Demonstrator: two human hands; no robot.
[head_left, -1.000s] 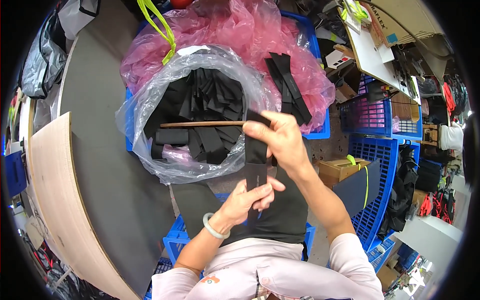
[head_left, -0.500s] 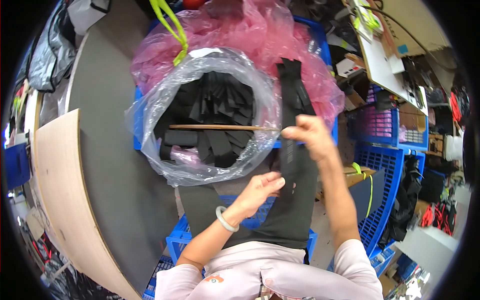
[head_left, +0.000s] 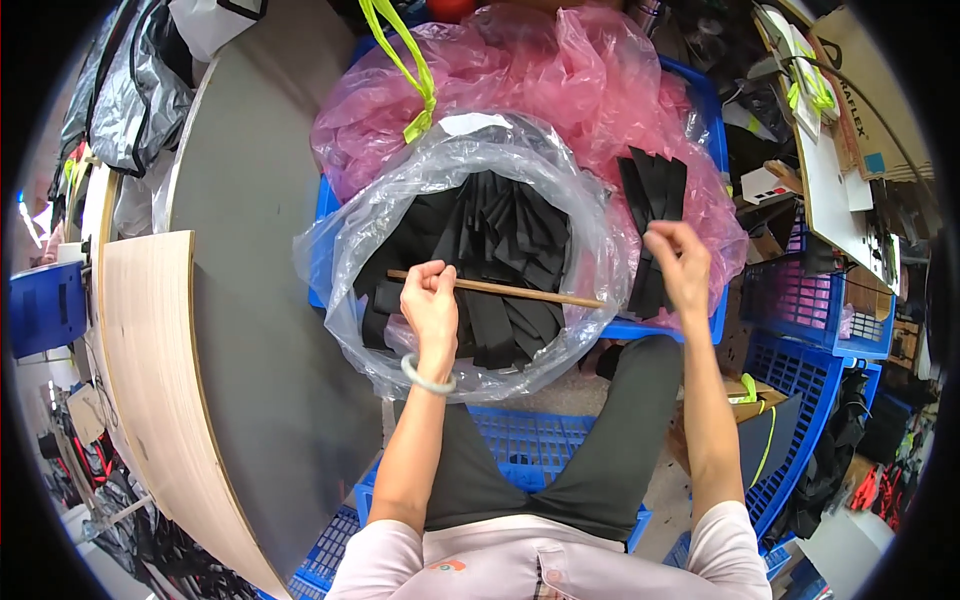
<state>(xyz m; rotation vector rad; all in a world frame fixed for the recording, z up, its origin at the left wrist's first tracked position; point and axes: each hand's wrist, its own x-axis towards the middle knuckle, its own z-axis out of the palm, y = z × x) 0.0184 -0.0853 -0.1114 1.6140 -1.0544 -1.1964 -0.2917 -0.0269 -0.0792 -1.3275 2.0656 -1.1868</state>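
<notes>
My left hand, with a pale bangle at the wrist, is closed over the thin wooden stick. The stick slants across the mouth of a clear plastic bag. Inside the bag lie many black fabric strips, fanned out and stacked. To the right, my right hand has thumb and fingers pinched at a few loose black strips. These strips lie over pink plastic and the rim of a blue crate; the fingers partly hide where they touch.
Pink plastic sheeting fills the blue crate behind the bag. A yellow-green strap hangs at the top. On the left stand a grey board and a pale wooden panel. Blue baskets are stacked on the right.
My left hand has left the black strip near my lap and moved up over the bag to the stick. The stick slants more. My right hand has moved off the stick's end to the strips.
</notes>
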